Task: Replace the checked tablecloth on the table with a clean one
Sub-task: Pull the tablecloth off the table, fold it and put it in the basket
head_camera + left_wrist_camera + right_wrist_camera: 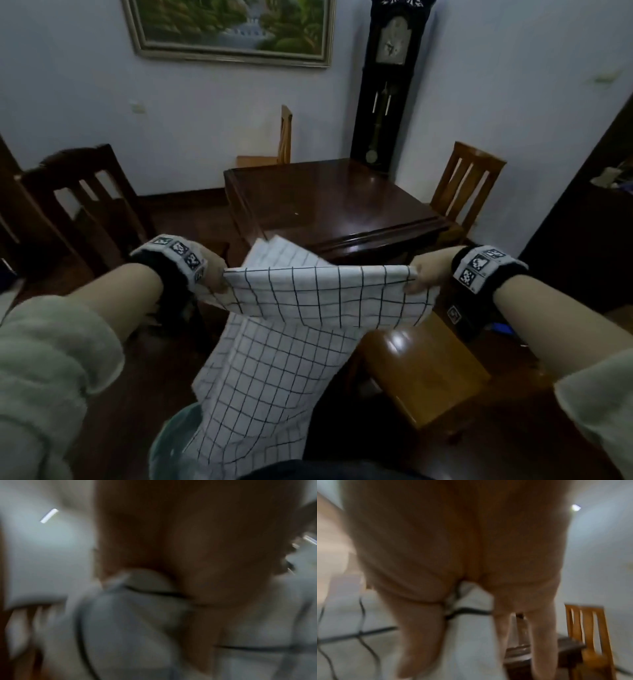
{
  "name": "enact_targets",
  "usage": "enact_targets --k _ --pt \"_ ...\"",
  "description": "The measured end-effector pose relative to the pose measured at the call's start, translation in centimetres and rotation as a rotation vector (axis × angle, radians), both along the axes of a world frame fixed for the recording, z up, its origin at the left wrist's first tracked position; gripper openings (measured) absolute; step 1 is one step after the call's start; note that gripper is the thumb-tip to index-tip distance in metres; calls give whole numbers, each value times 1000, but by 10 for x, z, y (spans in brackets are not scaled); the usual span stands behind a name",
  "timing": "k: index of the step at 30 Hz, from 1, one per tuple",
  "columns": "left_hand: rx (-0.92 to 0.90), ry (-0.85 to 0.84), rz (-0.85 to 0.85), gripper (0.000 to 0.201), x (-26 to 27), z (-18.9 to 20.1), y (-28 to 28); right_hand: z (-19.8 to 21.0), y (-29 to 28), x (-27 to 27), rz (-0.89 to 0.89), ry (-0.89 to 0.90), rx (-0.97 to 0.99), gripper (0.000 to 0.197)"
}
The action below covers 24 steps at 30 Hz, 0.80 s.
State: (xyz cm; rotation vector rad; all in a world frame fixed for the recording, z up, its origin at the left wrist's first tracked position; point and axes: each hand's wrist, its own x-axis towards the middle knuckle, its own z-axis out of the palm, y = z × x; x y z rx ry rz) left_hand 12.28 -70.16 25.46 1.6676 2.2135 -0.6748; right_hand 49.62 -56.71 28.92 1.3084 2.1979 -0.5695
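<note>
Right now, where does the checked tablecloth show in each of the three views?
Head: checked tablecloth at centre, stretched between left hand and right hand, hanging downward.
Left wrist: blurred, filling the lower half under the hand.
Right wrist: lower left, behind the fingers.
Shared landmark: the cloth's dark grid lines.

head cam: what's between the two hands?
Head view: the checked tablecloth's folded top edge spans from left hand to right hand; nothing else.

Both wrist views smear with motion blur, so the left hand (197,547) shows no finger detail. The checked tablecloth (274,359) runs off the head view's bottom edge, covering part of the teal basin (171,442).
</note>
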Motion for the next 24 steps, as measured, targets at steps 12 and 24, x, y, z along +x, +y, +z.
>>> enact_targets --k 12,24 --pt "675 -406 -46 9 4 39 18 7 19 45 -229 660 251 55" --pt "1339 -242 -140 31 60 140 53 89 41 82 -384 1245 1014 44"
